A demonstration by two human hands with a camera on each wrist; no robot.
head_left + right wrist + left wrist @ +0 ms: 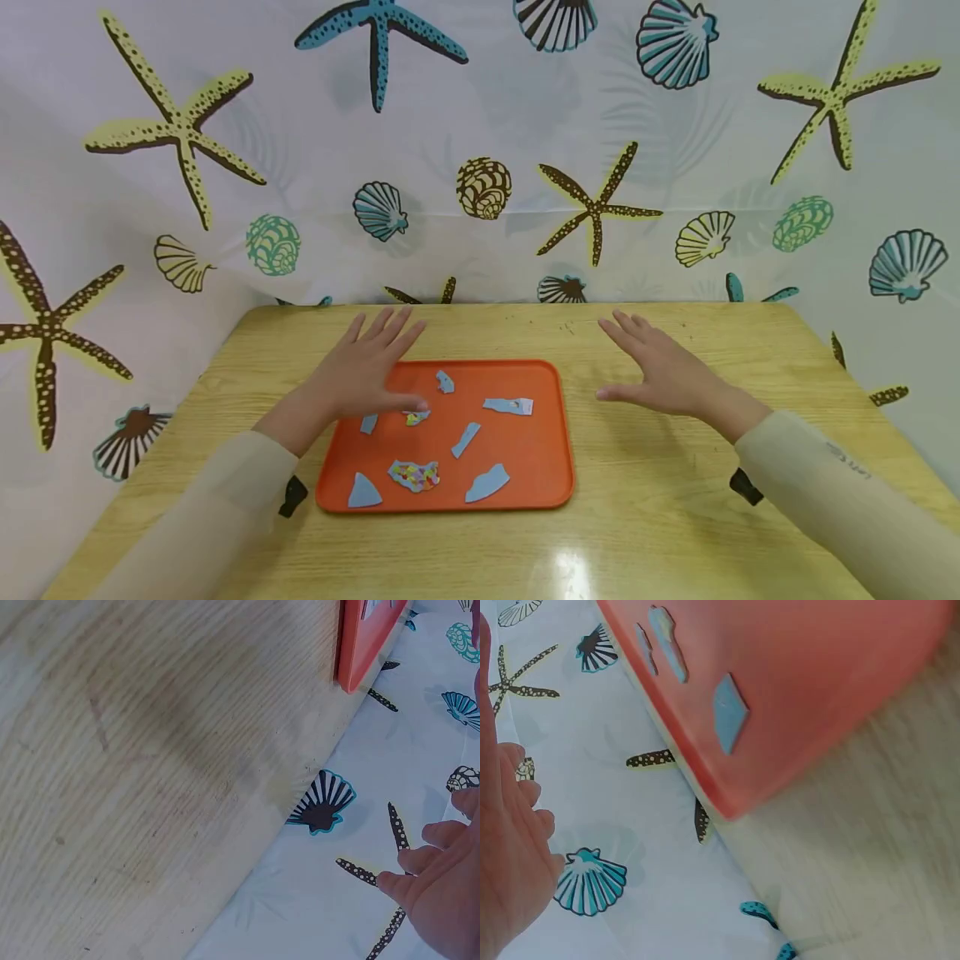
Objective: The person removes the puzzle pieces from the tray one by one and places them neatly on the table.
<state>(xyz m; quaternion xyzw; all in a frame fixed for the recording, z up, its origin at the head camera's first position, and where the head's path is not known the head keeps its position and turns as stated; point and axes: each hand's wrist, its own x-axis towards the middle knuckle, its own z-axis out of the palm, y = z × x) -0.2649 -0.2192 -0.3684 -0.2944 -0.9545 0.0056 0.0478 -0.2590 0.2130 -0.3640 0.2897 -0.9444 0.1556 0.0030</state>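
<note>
An orange-red tray (525, 467) lies on the wooden table, with several torn or cut light-blue paper pieces spread over it. One piece (415, 476) carries a multicoloured pattern, and another (487, 483) is plain blue near the front. Over the tray's left part hovers my left hand (367, 375), fingers spread and straight, holding nothing; it hides part of the tray and some pieces. My right hand (660, 371) is held in the air to the right of the tray, thumb apart from the straight fingers, also holding nothing. In the left wrist view, a blue piece (730, 714) lies near a tray corner.
The wooden table (660, 517) extends around the tray on all sides. Behind it and at both sides hangs a white cloth (450, 242) printed with starfish and shells. A dark wrist-camera piece shows under each forearm.
</note>
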